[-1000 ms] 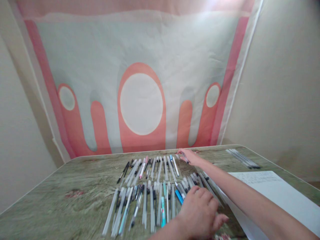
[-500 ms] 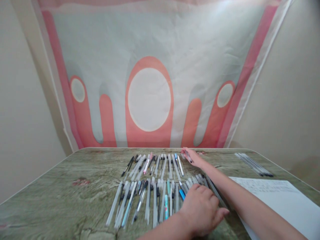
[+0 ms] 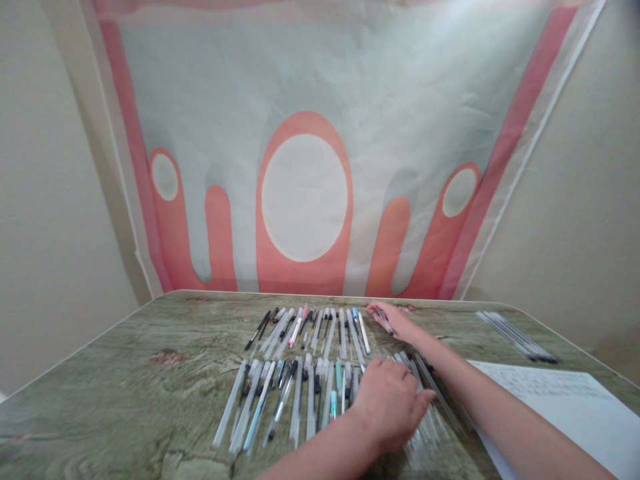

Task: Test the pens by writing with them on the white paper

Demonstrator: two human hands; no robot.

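My right hand (image 3: 397, 321) is at the far right end of the back row of pens (image 3: 329, 333), closed on a dark-tipped clear pen (image 3: 384, 321) raised at a slant. A white pen (image 3: 364, 333) lies just left of it. My left hand (image 3: 387, 403) is low over the right part of the front row of pens (image 3: 295, 400), back upward, knuckles bent and thumb out to the right. Its fingertips are hidden, so what it touches cannot be seen. Clear, black, white and teal pens lie side by side in both rows; those under my left hand are covered.
Several thin grey pens or refills (image 3: 517, 337) lie together at the back right. A sheet of paper with handwriting (image 3: 550, 400) lies under and beside my right forearm. Behind the wood-patterned table (image 3: 125, 393) hangs a pink and grey cloth (image 3: 305, 80).
My left hand has shifted left over the front row, covering a blue pen and uncovering clear pens on its right. My right hand has drawn back slightly with its pen. The view has turned slightly.
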